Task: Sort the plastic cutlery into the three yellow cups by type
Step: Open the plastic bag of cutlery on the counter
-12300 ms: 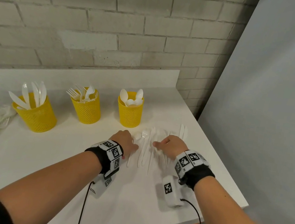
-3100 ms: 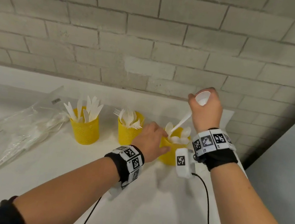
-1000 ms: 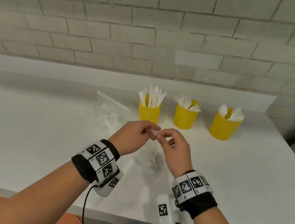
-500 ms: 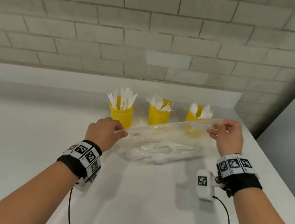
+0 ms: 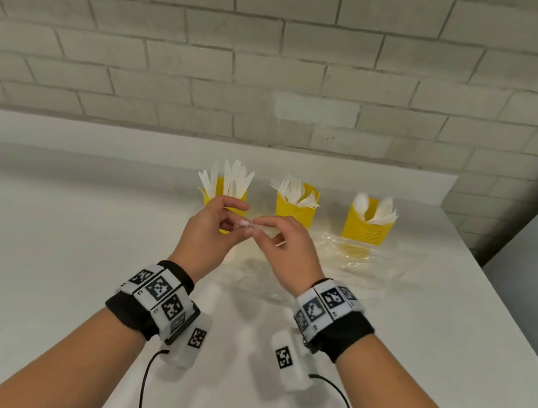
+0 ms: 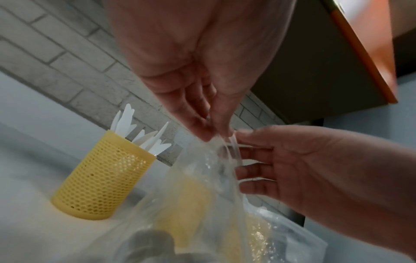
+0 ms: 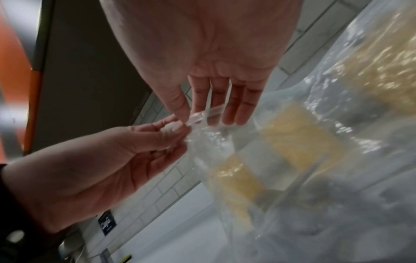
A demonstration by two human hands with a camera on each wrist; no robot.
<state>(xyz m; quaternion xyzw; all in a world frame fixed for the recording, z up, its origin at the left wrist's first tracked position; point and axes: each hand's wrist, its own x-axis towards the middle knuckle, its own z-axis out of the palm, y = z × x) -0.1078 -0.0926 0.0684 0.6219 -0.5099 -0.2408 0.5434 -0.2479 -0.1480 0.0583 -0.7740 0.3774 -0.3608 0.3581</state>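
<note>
head view: above a white counter (image 5: 45,259), the left hand (image 5: 210,230) and right hand (image 5: 289,248) meet, thumb and fingertips of each pinching the top edge of a clear plastic bag (image 5: 349,260) that hangs below the fingers. beyond the fingertips stand three yellow cups: knives (image 5: 224,194), forks (image 5: 297,204), spoons (image 5: 368,224).

1. The three yellow cups, knife cup (image 5: 224,194), fork cup (image 5: 296,207) and spoon cup (image 5: 368,226), stand in a row near the back of the white counter (image 5: 45,259), with bare gaps between them.
2. Cutlery sticks up out of every cup, crowding the mouths.
3. A clear bag (image 5: 367,259) lies in front of the fork and spoon cups, blocking a low approach.
4. Both hands, left hand (image 5: 212,230) and right hand (image 5: 289,248), meet in front of the knife cup.
5. The counter's left and near parts are open.
</note>
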